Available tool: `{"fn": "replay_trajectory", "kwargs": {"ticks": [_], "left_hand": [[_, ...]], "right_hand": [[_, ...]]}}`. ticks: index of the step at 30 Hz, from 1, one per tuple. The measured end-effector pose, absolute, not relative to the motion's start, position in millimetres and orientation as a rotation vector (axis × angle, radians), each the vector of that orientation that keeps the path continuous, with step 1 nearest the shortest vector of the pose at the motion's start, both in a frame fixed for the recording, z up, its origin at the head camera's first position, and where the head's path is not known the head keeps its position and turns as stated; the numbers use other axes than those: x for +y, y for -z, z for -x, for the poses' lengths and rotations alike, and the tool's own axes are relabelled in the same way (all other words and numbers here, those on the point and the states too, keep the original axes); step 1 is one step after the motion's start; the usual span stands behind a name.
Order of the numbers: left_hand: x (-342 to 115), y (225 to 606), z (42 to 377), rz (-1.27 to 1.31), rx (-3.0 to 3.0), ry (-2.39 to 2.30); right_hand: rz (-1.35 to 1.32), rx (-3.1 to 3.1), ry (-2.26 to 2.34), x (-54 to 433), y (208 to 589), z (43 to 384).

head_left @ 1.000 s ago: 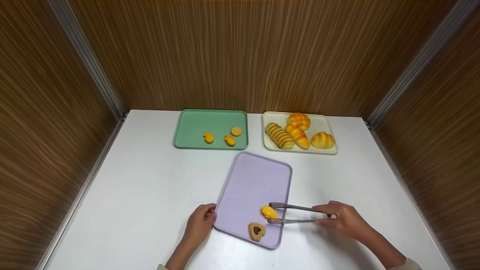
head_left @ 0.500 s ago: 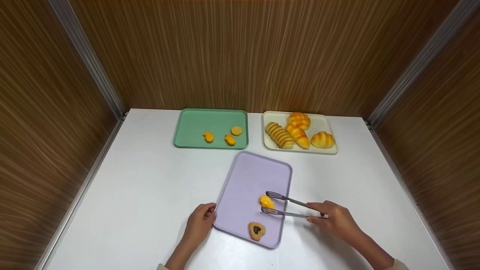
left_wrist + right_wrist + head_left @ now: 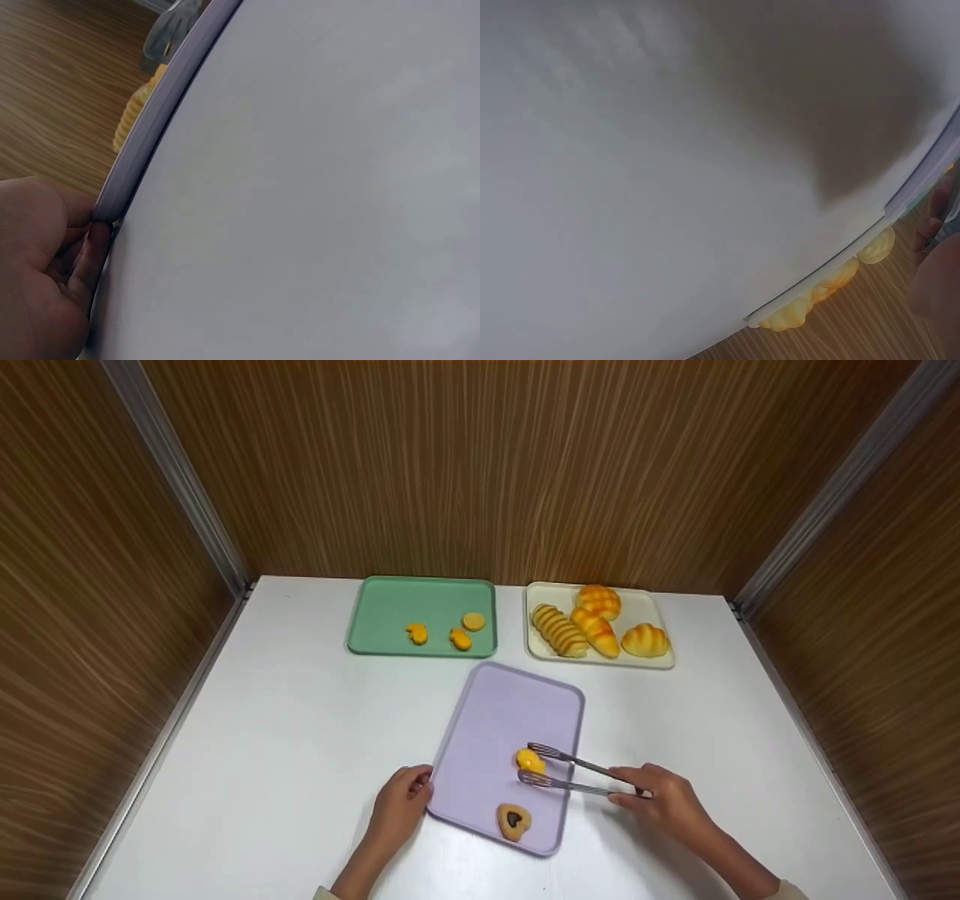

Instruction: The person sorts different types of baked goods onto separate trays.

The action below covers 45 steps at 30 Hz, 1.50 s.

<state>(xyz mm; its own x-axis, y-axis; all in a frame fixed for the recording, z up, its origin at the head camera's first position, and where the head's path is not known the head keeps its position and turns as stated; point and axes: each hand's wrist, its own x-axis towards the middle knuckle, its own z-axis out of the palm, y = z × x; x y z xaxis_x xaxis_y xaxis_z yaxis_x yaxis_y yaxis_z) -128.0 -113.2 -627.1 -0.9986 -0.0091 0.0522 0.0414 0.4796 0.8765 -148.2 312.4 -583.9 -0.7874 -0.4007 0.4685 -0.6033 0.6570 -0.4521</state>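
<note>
My left hand (image 3: 400, 804) pinches the left rim of the purple tray (image 3: 504, 709); the left wrist view shows the thumb and fingers (image 3: 94, 251) at that rim. With my right hand (image 3: 667, 801) I hold metal tongs (image 3: 589, 766), which reach over the tray's right edge. The slotted tips lie on either side of a small yellow fish-shaped piece (image 3: 529, 760), and the nearer tip partly covers it. Whether both tips press on it is not plain. A heart-shaped cookie (image 3: 514, 821) with a dark centre sits near the tray's front edge.
Behind the purple tray, a green tray (image 3: 390, 615) bears two small orange pieces (image 3: 417, 633) and a round yellow cookie (image 3: 473, 621). Right of it stands a cream tray (image 3: 637, 604) with several breads (image 3: 596, 631). Wood-grain panels (image 3: 480, 472) enclose the white table (image 3: 300, 720).
The tongs and the yellow piece have moved away from the heart-shaped cookie and slightly left on the purple tray. My right hand has followed; my left hand has kept its place.
</note>
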Motion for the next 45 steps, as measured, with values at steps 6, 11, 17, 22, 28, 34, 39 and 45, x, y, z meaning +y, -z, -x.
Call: {"fn": "replay_trajectory", "kwargs": {"ticks": [6, 11, 17, 22, 28, 34, 39, 45], "left_hand": [[-112.6, 626.2, 127.6, 0.026, -2.660, 1.566], [-113.1, 626.2, 127.5, 0.036, -2.650, 1.561], [-114.1, 625.9, 127.3, 0.036, -2.654, 1.584], [-114.2, 627.1, 127.5, 0.038, -2.652, 1.582], [-114.1, 627.3, 126.9, 0.033, -2.648, 1.580], [-113.8, 627.1, 128.3, 0.037, -2.648, 1.566], [-113.4, 627.4, 128.6, 0.039, -2.645, 1.569], [-113.5, 628.4, 127.1, 0.049, -2.634, 1.563]], "right_hand": [[-0.812, -2.500, -0.905, 306.4, 586.6, 151.3], [-0.794, -2.505, -0.925, 300.1, 588.8, 154.7], [-0.750, -2.558, -0.931, 291.6, 592.4, 158.0], [-0.751, -2.553, -0.920, 283.6, 594.1, 161.0], [-0.768, -2.533, -0.947, 275.0, 594.0, 163.8], [-0.744, -2.548, -0.993, 268.1, 594.5, 165.9], [-0.702, -2.577, -0.973, 261.4, 597.4, 166.6], [-0.605, -2.666, -0.983, 251.0, 595.4, 161.7]]}}
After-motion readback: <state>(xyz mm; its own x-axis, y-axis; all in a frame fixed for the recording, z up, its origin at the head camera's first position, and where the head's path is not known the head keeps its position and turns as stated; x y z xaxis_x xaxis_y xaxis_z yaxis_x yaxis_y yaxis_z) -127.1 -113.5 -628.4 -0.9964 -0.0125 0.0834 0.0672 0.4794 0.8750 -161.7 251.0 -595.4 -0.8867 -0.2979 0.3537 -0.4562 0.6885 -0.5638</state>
